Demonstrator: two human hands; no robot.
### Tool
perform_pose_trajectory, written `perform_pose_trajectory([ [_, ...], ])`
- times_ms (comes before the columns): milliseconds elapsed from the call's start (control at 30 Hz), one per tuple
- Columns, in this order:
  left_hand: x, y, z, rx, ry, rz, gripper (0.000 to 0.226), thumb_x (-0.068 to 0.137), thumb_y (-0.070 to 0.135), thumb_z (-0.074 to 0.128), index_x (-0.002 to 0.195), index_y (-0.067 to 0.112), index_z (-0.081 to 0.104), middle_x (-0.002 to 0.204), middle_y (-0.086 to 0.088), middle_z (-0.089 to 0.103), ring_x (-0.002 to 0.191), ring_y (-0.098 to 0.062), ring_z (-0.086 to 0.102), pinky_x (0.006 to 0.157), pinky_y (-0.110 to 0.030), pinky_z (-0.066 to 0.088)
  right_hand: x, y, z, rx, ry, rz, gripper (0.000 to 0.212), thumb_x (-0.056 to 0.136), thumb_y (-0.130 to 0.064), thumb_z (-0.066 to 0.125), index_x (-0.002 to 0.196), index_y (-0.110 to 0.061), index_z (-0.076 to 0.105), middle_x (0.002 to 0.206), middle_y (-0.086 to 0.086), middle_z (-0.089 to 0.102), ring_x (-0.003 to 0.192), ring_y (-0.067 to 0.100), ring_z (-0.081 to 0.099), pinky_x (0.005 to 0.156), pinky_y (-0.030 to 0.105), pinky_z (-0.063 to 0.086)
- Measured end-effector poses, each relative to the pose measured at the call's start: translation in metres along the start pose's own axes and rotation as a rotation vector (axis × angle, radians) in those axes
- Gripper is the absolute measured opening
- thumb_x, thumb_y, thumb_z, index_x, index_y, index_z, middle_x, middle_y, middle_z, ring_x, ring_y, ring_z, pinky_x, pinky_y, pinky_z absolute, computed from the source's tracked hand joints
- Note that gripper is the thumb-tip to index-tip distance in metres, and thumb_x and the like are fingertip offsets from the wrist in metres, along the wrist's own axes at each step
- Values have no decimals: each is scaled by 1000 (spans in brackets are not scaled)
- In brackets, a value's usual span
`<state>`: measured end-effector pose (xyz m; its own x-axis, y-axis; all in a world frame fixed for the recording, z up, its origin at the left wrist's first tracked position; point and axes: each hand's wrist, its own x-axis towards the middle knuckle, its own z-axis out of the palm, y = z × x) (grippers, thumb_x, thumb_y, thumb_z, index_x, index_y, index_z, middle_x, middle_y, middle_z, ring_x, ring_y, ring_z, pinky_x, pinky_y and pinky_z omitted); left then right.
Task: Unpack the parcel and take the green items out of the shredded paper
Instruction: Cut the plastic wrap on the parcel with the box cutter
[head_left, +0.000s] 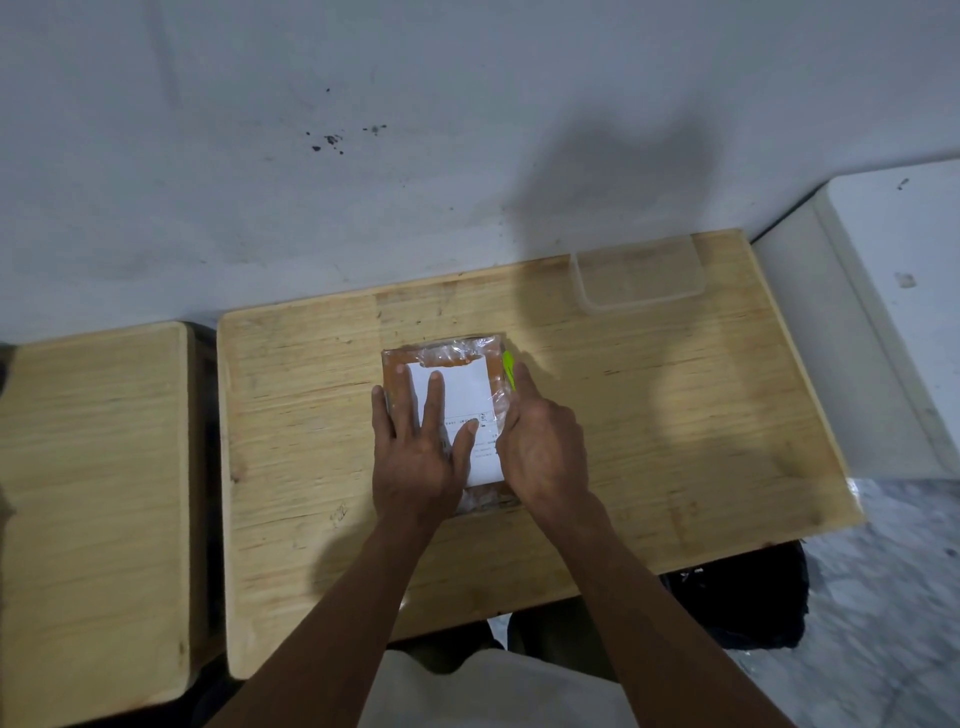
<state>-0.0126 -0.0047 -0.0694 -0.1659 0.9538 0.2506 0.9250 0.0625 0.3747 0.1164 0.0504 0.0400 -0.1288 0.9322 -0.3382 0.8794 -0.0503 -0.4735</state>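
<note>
1. Two bare hands reach onto one wooden table (675, 415). The left hand (415, 452) lies flat on the parcel, fingers straight and spread apart. The right hand (540, 436) rests against the parcel's right edge, fingers extended together along its side.
2. One parcel (457, 384), brown, wrapped in clear plastic with a white label on top, lies at the table's middle, partly covered by both hands. A bright green strip (509, 366) shows at its right edge, just beyond the right fingertips.
3. One clear plastic container (639, 280) sits at the table's far right, well apart from the parcel.
4. A second wooden surface (88, 493) stands to the left.
</note>
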Motion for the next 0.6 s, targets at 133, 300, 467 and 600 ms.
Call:
perform_pose_trajectory([
  [133,0,1,0,20,12,14,71,100,40,61,151,-5,38,161,-36,20,154,-48,15,119,-66,23,-3,-2,-3,-44,4,2,67,94,-13,53,152,-24,23,90,11,70,79,28,69,63,28,43],
  [300,-2,0,2,11,0,-8,72,100,41,60,152,-3,37,162,-34,19,154,-47,15,119,-66,22,-15,0,-3,-68,-18,7,67,93,-12,51,153,-24,22,89,11,68,80,28,68,64,27,41],
  [467,-1,2,4,17,-13,-42,72,101,42,59,154,-1,34,164,-31,16,155,-44,12,122,-63,20,-19,2,-6,-93,-31,-5,66,92,-14,55,150,-23,24,90,10,69,79,28,68,61,28,40],
  [600,-4,0,7,24,-61,-70,73,103,46,52,157,4,30,166,-28,12,155,-46,10,123,-61,17,-26,6,-5,-110,-33,-34,69,92,-15,57,151,-21,22,91,11,69,80,29,68,61,28,38],
])
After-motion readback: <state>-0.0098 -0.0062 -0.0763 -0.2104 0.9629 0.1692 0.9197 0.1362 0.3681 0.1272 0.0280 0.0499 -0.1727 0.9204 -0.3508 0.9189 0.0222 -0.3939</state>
